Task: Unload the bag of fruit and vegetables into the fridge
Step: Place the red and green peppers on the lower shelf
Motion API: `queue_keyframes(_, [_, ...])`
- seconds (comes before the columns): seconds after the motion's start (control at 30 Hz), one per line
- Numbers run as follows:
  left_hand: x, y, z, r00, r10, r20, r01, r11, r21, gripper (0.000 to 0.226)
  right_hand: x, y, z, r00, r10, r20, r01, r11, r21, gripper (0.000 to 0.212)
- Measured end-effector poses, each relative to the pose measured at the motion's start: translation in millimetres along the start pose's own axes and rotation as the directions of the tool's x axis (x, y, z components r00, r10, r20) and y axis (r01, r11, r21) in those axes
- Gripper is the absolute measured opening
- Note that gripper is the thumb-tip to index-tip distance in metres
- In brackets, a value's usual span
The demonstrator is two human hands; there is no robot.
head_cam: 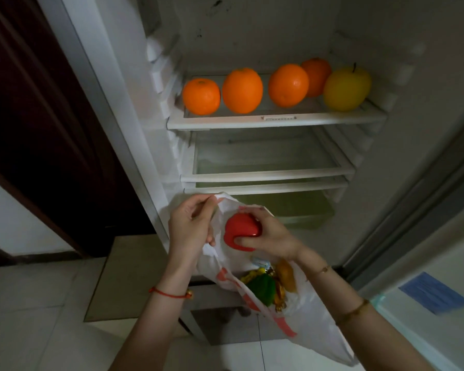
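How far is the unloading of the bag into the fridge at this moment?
Partly done. Four oranges and a yellow apple already sit on the upper shelf. In hand: the right hand grips a red pepper at the mouth of the bag, whose edge the left hand holds up. Left: a green pepper and other produce remain inside the bag.

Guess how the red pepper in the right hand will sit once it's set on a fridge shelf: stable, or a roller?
The red pepper looks glossy, so probably a bit slippery in the right hand. Its lobed, blocky shape should roll less readily than the oranges, but it may tip if stood on end. It fits one hand, so likely light.
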State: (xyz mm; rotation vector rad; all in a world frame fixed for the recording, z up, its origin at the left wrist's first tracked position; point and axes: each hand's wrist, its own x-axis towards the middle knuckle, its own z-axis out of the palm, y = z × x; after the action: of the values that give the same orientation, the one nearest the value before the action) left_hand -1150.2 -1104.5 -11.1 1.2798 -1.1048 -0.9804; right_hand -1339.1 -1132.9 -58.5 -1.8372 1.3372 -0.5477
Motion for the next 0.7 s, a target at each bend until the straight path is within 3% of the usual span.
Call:
queue_keyframes(0.13, [1.9, 2.0, 1.4, 1.000, -0.001, -0.004, 0.001, 1.000, -0.027, 0.010, -14.5, -18.3, -18.4, 0.996, -0.036, -0.080, 0.053, 0.974, 0.218, 0.059])
queue_keyframes(0.3, [2.5, 5.9, 0.6, 1.000, -0.004, -0.018, 0.004, 0.999, -0.042, 0.009, -20.2, -37.3, -34.9, 0.960, -0.049, -0.274, 0.160, 0.904, 0.397, 0.063])
queue_keyframes(0.5, [2.9, 5.4, -1.2, 0.999, -0.012, -0.050, 0.011, 1.000, -0.026, 0.010, 11.9, -54.2, -42.5, 0.885, -0.039, -0.465, 0.235, 0.899, 0.371, 0.070])
queue_keyframes(0.7, [1.5, 5.1, -3.0, 0.998, -0.006, -0.067, 0.006, 1.000, -0.002, 0.011, 67.6, -65.6, -32.1, 0.881, -0.021, -0.472, 0.210, 0.912, 0.352, 0.078])
